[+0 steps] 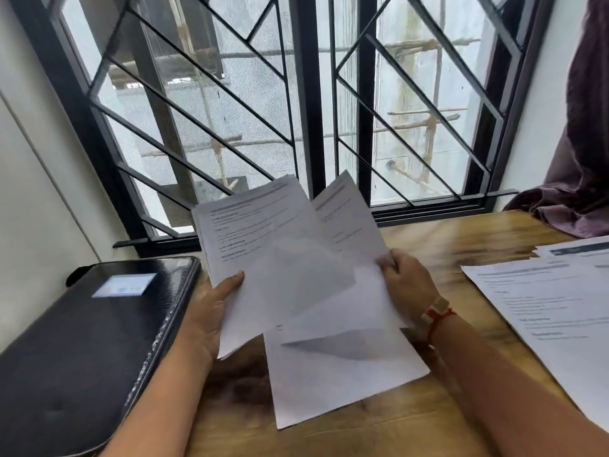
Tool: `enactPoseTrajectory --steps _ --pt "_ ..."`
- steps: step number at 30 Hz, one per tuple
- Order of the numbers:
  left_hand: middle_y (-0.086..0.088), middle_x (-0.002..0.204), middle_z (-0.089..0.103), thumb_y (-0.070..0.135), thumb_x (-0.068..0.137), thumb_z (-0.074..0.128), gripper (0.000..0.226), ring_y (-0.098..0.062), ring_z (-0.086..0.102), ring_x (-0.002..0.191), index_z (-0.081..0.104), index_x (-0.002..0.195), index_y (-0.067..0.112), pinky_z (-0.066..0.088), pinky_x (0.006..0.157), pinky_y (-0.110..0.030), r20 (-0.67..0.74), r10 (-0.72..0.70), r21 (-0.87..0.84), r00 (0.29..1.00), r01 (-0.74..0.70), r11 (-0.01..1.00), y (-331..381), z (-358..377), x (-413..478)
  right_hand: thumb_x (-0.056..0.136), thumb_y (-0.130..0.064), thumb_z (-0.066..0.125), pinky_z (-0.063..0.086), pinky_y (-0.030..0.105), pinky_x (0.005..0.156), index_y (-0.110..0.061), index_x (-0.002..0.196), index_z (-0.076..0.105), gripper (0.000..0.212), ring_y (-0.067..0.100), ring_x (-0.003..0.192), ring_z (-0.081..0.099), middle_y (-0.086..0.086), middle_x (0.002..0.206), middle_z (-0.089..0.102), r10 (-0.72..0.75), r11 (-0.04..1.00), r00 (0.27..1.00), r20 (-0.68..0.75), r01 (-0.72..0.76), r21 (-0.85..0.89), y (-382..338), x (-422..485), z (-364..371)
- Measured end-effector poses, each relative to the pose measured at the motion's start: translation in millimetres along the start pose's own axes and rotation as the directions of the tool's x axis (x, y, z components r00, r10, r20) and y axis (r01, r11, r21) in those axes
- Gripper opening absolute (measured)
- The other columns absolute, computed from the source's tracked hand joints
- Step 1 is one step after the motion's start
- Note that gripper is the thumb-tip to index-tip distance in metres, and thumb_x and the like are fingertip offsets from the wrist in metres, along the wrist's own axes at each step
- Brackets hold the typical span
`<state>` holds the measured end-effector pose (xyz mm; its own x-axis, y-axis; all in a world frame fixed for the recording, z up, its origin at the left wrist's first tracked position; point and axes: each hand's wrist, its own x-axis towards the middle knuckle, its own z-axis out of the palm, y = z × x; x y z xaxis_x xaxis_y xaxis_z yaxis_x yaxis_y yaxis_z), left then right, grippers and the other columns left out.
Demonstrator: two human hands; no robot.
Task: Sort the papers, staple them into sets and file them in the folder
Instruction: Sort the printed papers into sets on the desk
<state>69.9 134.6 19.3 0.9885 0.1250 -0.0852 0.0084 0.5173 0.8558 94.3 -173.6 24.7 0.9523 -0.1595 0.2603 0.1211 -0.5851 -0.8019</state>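
Your left hand (211, 311) grips a stack (263, 258) above the tabletop (428, 239); your right hand (408, 282) pinches a sheet (349, 225), perhaps several. The folder (82, 341) lies at left, more papers (543, 301) at right.

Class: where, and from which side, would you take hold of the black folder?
The folder lies flat and closed, so probably take its long right edge from the right, thumb on top and fingers underneath. That thick zipped edge faces the open desk.
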Motion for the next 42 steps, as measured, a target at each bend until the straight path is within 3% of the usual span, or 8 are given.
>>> enactPoseTrajectory --steps 6,10,15,19,24,32,39,42 --pt "-0.021 0.13 0.064 0.014 0.081 0.076 0.058 -0.043 0.063 0.115 0.059 0.136 0.016 0.052 0.093 -0.06 0.035 -0.02 0.058 0.999 0.018 0.998 -2.7 -0.1 3.2 0.103 -0.028 0.048 0.055 0.049 0.071 -0.008 0.089 0.065 0.029 0.027 0.072 0.061 0.019 0.087 0.07 0.119 0.926 0.992 0.041 -0.125 0.356 11.8 12.1 -1.2" --pt "-0.022 0.121 0.069 0.011 0.085 0.07 0.043 -0.042 0.067 0.105 0.064 0.127 0.015 0.055 0.087 -0.058 0.083 -0.056 0.089 0.995 0.049 0.995 -5.0 3.9 1.4 0.104 -0.029 0.048 0.055 0.046 0.074 -0.011 0.1 0.069 0.028 0.027 0.079 0.064 0.022 0.101 0.071 0.086 0.83 0.984 0.158 -0.159 0.535 3.8 6.0 1.3" --pt "-0.023 0.119 0.069 0.007 0.086 0.069 0.044 -0.039 0.071 0.096 0.06 0.128 0.009 0.061 0.074 -0.05 0.108 -0.07 0.141 0.992 0.055 0.988 -4.4 9.2 -2.5 0.106 -0.025 0.045 0.055 0.035 0.069 -0.013 0.107 0.069 0.027 0.025 0.08 0.067 0.015 0.097 0.073 0.005 0.796 0.966 0.257 -0.159 0.584 -8.2 -5.2 9.9" --pt "-0.025 0.119 0.069 0.008 0.088 0.069 0.044 -0.04 0.071 0.095 0.058 0.13 0.007 0.06 0.078 -0.053 0.125 -0.117 0.159 0.985 0.097 0.983 -4.8 11.1 -4.4 0.106 -0.029 0.041 0.059 0.033 0.07 -0.015 0.112 0.068 0.031 0.022 0.087 0.071 0.009 0.102 0.075 -0.043 0.747 0.947 0.319 -0.182 0.64 -19.8 -16.1 10.8" --pt "-0.026 0.121 0.067 0.016 0.076 0.077 0.063 -0.045 0.068 0.104 0.055 0.134 0.006 0.058 0.082 -0.057 0.125 -0.131 0.179 0.983 0.107 0.978 -6.2 11.9 -5.5 0.105 -0.029 0.042 0.055 0.048 0.092 -0.011 0.127 0.06 0.033 0.032 0.11 0.067 0.012 0.12 0.07 -0.155 0.742 0.887 0.434 -0.185 0.644 -22.8 -20.9 9.8" --pt "-0.024 0.123 0.067 0.012 0.087 0.071 0.049 -0.041 0.069 0.099 0.057 0.134 0.01 0.057 0.084 -0.057 0.191 -0.172 0.128 0.966 0.149 0.981 -7.5 17.2 -11.7 0.106 -0.014 0.042 0.057 0.037 0.075 -0.017 0.118 0.061 0.023 0.023 0.093 0.071 0.007 0.107 0.073 -0.14 0.762 0.934 0.329 -0.11 0.638 -23.9 -21.8 16.2" --pt "-0.021 0.122 0.068 -0.002 0.082 0.069 0.054 -0.039 0.071 0.095 0.056 0.133 0.015 0.059 0.077 -0.052 0.206 -0.114 0.135 0.972 0.088 0.987 -6.9 18.1 -13.6 0.103 -0.007 0.041 0.056 0.043 0.084 -0.018 0.128 0.058 0.032 0.029 0.102 0.069 0.01 0.115 0.072 -0.13 0.651 0.919 0.373 -0.205 0.731 -25.3 -19.6 11.8" --pt "-0.02 0.118 0.07 0.0 0.081 0.065 0.055 -0.035 0.072 0.088 0.055 0.133 0.013 0.06 0.07 -0.048 0.159 -0.06 0.109 0.986 0.043 0.993 -2.0 15.4 -10.3 0.106 -0.02 0.041 0.058 0.044 0.084 -0.018 0.124 0.062 0.028 0.03 0.1 0.069 0.008 0.112 0.072 -0.095 0.718 0.934 0.345 -0.176 0.673 -26.6 -19.6 9.1"
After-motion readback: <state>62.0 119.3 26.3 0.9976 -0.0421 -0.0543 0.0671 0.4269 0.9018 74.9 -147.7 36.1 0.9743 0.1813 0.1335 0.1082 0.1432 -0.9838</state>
